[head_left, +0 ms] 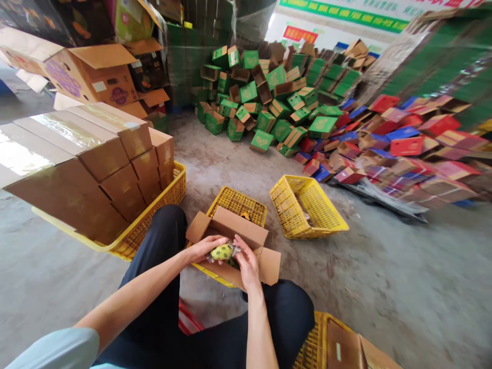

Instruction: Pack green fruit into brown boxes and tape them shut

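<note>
Between my two hands is a yellow-green packet with dark spots, wrapped in clear plastic; what is inside cannot be made out. My left hand is closed on its left end. The fingers of my right hand grip the clear plastic at its right end. Both hands are over an open cardboard box whose flaps are spread outward. Something dark shows inside the box below the packet, mostly hidden by my hands. The box rests on an upturned yellow plastic crate between my knees.
Brown cartons are stacked in a yellow crate at left. Another yellow crate lies ahead to the right. Green boxes and red and blue boxes lie heaped behind. A carton sits by my right knee.
</note>
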`<state>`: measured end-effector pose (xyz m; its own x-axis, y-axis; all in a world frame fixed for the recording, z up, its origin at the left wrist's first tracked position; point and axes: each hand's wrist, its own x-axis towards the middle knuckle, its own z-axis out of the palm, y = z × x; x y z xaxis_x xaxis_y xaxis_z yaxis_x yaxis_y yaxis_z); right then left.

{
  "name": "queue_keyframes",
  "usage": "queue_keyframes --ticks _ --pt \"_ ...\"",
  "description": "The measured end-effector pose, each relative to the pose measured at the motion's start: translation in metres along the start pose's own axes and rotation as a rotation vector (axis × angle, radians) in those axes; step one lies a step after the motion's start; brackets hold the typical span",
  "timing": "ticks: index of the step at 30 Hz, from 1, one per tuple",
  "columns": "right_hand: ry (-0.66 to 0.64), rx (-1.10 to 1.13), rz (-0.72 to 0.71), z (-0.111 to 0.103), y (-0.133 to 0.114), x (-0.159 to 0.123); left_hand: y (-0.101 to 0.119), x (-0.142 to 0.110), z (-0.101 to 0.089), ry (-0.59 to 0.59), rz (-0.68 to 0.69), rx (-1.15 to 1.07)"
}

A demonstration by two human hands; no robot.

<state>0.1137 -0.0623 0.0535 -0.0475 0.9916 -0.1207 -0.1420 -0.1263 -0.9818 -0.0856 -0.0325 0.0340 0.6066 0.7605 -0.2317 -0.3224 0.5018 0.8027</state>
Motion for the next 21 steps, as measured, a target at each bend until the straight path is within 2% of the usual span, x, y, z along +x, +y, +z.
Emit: queue_keyframes --ticks 5,7,11,14,21 --pt "0.166 -0.001 0.027 -0.0021 0.0054 0.0056 -0.0019 0.0033 -0.0007 0.093 0.050 -0.013" --pt "0.219 -0.008 0.045 -0.0045 0.0056 0.0069 -0.0016 0.0036 -0.0008 0.095 0.075 -0.021" --pt "0.240 -0.014 0.080 -0.0082 0.0036 0.0058 0.0010 0.0001 -0.0019 0.040 0.008 0.014" --pt "0.241 -0.028 0.101 -0.0070 0.0023 0.0035 0.0017 -0.0023 -0.0026 0.000 0.040 0.118" --pt "0.238 -0.013 0.109 -0.0028 0.0020 0.0032 -0.0013 0.0021 -0.0039 0.042 0.072 0.162"
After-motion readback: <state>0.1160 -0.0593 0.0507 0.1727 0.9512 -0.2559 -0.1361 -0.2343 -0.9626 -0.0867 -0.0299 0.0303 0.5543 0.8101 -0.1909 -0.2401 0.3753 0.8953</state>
